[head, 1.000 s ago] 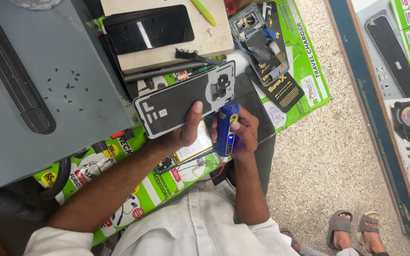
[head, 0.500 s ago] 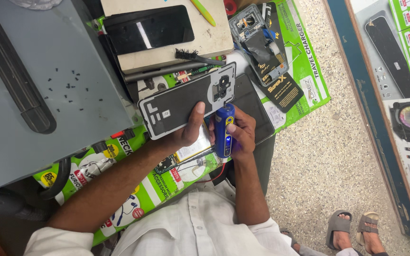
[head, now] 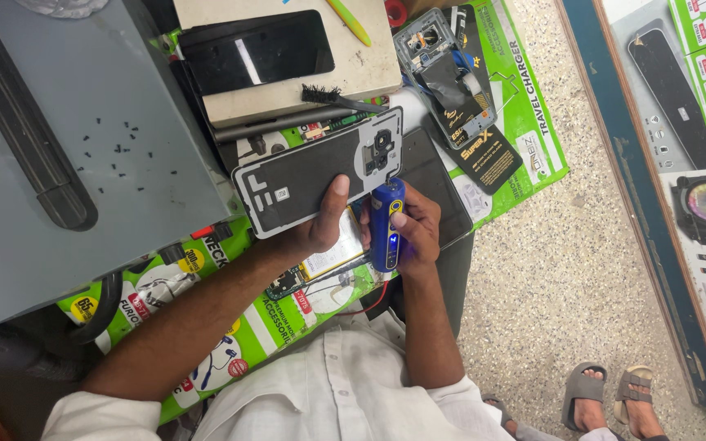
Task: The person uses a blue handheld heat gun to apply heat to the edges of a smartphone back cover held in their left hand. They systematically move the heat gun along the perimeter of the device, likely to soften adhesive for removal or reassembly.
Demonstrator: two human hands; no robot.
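— What is held, and where?

— A phone back cover (head: 312,175) is gripped in the left hand (head: 316,233), raised over the table (head: 525,139) with its inner side up. It is seen as a dark panel with a pale border, a small white sticker and a camera cut-out at its upper right corner.

— And the other hand?

— The right hand (head: 414,233) is closed around a blue electric screwdriver (head: 386,224), held upright just beside the cover's lower edge. Small black screws (head: 112,151) are scattered on the grey machine top (head: 59,245).
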